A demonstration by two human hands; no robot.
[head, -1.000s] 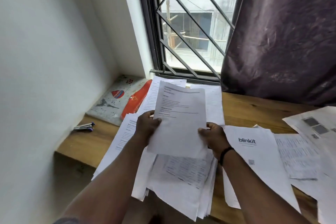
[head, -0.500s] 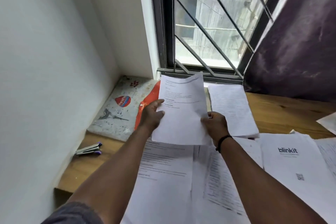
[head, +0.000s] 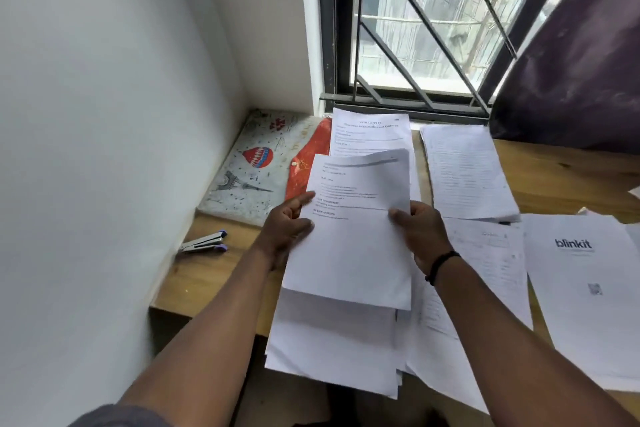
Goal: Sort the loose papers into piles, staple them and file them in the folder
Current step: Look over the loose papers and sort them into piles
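Two hands held one sheet (head: 349, 246) | left hand (head: 289, 225) and right hand (head: 420, 232) pinched its side edges | long axis pointed toward far pile (head: 372, 132), directly ahead | both hands equally near.

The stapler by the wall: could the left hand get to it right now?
Probably yes. The stapler lies in the open beside the left hand, nothing between them, but that hand grips the held sheet and must let go first.
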